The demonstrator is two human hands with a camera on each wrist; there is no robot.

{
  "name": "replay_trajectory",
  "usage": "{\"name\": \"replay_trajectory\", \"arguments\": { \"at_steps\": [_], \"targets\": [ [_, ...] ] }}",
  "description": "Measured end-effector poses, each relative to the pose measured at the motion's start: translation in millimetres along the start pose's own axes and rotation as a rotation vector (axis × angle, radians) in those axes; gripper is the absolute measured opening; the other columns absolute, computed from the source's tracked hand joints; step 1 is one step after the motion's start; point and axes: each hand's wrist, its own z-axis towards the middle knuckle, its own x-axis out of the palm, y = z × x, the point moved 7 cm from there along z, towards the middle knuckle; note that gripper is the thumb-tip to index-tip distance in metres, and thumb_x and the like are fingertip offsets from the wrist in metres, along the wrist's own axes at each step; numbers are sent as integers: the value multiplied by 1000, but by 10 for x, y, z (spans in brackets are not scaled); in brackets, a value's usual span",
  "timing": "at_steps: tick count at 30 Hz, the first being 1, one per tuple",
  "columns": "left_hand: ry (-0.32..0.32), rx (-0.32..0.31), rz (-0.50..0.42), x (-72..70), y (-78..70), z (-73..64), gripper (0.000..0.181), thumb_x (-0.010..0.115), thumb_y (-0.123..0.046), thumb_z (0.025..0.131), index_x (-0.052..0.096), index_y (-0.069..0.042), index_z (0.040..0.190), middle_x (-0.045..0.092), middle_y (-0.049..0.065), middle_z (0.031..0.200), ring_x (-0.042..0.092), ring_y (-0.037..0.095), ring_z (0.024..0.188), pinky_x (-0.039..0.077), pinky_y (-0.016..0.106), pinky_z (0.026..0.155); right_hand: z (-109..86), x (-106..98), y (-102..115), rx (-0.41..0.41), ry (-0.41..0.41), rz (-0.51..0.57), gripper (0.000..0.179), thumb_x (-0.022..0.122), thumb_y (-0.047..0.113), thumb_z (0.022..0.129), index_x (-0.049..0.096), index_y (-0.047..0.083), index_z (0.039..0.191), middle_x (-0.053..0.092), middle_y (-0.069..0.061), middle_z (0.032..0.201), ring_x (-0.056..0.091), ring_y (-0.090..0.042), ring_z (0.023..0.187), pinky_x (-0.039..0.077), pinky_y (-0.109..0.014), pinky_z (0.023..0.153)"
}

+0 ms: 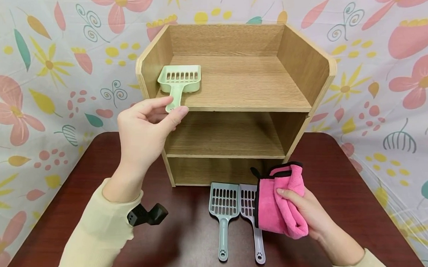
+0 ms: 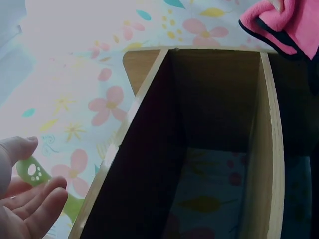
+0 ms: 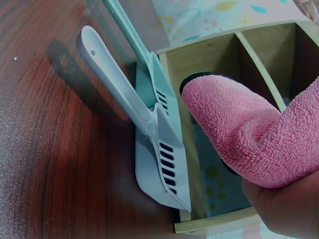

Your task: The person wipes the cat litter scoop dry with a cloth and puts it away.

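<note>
At the left end of the shelf unit's top board sits a light green litter scoop (image 1: 177,91), its handle pointing toward me over the front edge. My left hand (image 1: 141,130) pinches the end of that handle between thumb and fingers; the paw-print hole shows between them in the left wrist view. A folded pink cloth (image 1: 280,204) with black edging is gripped in my right hand (image 1: 314,210), thumb on top. Below it on the table, a grey-green litter scoop (image 1: 223,235) and a pale lilac one (image 1: 258,242) lie side by side, the cloth hiding part of the lilac scoop.
The wooden shelf unit (image 1: 229,157) stands at the back of the dark red-brown table (image 1: 189,236), with raised sides around its top board and two levels beneath. A floral-patterned sheet (image 1: 378,84) hangs behind. A black wrist camera (image 1: 147,214) sticks out from my left sleeve.
</note>
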Motion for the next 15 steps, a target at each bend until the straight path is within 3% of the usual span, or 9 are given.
{"name": "replay_trajectory", "arguments": {
  "at_steps": [2, 5, 10, 12, 15],
  "targets": [
    [-21, 37, 83, -5, -22, 17, 30, 83, -10, 70, 74, 0, 97, 72, 2, 70, 64, 0, 57, 53, 18, 58, -1, 1, -3, 0, 0, 0, 5, 54, 20, 95, 59, 21, 93, 64, 9, 74, 61, -6, 68, 54, -27, 63],
    [-48, 145, 231, 10, -109, 46, 32, 83, -15, 71, 74, 0, 97, 73, 14, 77, 67, 7, 61, 51, 17, 62, -3, 3, -5, -2, 0, 0, 5, 54, 20, 95, 59, 21, 93, 64, 9, 74, 60, -5, 68, 53, -26, 62],
    [-53, 346, 523, 106, -265, 95, 30, 76, -23, 79, 74, 1, 98, 73, 14, 79, 69, 24, 70, 51, 34, 68, -8, 10, 2, -3, 3, 8, 5, 54, 19, 95, 59, 21, 93, 64, 9, 74, 60, -5, 68, 53, -26, 62],
    [-40, 382, 606, 159, -290, 117, 29, 71, -25, 83, 73, 1, 97, 72, 14, 76, 68, 26, 72, 49, 40, 68, -10, 20, 9, -4, 11, 20, 5, 54, 19, 95, 59, 21, 94, 64, 9, 74, 61, -6, 68, 53, -26, 63],
    [-32, 377, 681, 222, -289, 152, 27, 68, -24, 86, 73, 1, 94, 69, 15, 73, 65, 27, 70, 48, 42, 66, -14, 36, 18, -3, 27, 36, 6, 53, 19, 96, 59, 20, 94, 65, 8, 75, 61, -6, 68, 54, -26, 63]
  ]
}}
